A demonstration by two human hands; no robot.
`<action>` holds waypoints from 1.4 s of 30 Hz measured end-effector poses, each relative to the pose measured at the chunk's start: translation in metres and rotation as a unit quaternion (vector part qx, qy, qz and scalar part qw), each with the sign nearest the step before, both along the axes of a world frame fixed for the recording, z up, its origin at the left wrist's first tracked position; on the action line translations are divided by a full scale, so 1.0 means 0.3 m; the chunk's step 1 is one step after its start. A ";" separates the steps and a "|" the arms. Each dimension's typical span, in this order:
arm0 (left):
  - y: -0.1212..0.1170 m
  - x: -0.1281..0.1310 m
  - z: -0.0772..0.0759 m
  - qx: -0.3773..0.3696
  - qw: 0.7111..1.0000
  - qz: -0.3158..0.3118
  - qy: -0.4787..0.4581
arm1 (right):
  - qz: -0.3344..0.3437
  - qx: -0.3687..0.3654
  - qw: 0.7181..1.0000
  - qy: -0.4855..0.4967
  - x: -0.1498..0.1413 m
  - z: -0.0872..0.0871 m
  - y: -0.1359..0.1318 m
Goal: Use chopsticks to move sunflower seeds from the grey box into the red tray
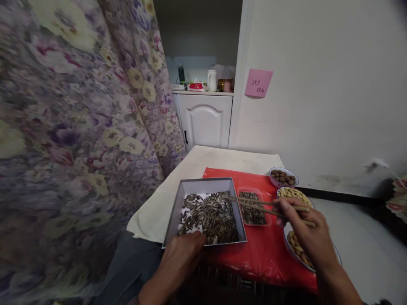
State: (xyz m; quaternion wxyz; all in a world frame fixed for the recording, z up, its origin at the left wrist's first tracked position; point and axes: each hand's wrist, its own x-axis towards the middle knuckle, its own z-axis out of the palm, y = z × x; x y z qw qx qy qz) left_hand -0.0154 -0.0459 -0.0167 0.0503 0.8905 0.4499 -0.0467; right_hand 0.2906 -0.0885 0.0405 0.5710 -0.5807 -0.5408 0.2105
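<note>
In the head view, my left hand [185, 250] is closed over the near rim of a shallow grey box [174, 214]. Striped sunflower seeds [211, 214] lie spread in the box, thickest toward its right side, with white bottom showing at the left. A pair of chopsticks [259, 207] is held in my right hand [307, 231]. Their tips reach left over the box's right wall to the seeds; whether they pinch one is too small to tell. Beneath the chopsticks stands a clear plastic tub [268, 219], also holding sunflower seeds.
Round brown nuts fill a bowl [280, 185] at the back right. Nearer are a bowl of peanuts [294, 194] and another nut bowl [337, 257], partly behind my right hand. Red plastic sheeting [254, 254] covers part of the pale tablecloth [159, 207]. A flowered curtain [79, 148] hangs left.
</note>
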 end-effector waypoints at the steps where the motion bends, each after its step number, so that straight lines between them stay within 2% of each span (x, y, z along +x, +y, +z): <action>1: 0.000 0.000 0.000 0.003 1.000 0.001 -0.001 | -0.034 0.010 0.999 0.002 0.026 0.010 -0.013; 5: -0.001 0.000 -0.001 0.007 1.000 -0.002 -0.010 | -0.122 0.018 0.992 -0.011 0.108 0.026 -0.045; 9: -0.001 0.000 0.000 0.009 1.000 -0.003 -0.008 | -0.128 0.012 0.992 -0.014 0.116 0.030 -0.048; 12: 0.000 0.000 0.000 0.005 1.000 -0.001 -0.002 | -0.082 0.017 0.996 -0.013 0.060 0.030 -0.037; 16: 0.001 -0.001 -0.001 -0.001 1.000 -0.001 -0.004 | 0.066 -0.018 0.997 -0.037 -0.057 -0.008 0.010; 18: 0.002 -0.002 -0.002 0.001 1.000 -0.004 -0.007 | 0.110 -0.015 0.992 -0.064 -0.108 -0.040 0.040; 23: 0.001 -0.003 -0.006 0.004 1.000 -0.001 -0.005 | 0.134 -0.013 0.986 -0.102 -0.167 -0.109 0.090; 28: 0.001 -0.004 -0.009 0.000 1.000 0.004 -0.007 | 0.144 -0.016 0.985 -0.092 -0.168 -0.136 0.101; 36: -0.001 -0.005 -0.008 0.004 1.000 -0.006 -0.011 | 0.140 -0.015 0.987 -0.081 -0.159 -0.134 0.110; 42: 0.001 -0.005 -0.007 0.000 1.000 0.000 -0.005 | 0.140 -0.033 0.989 -0.026 -0.137 -0.106 0.096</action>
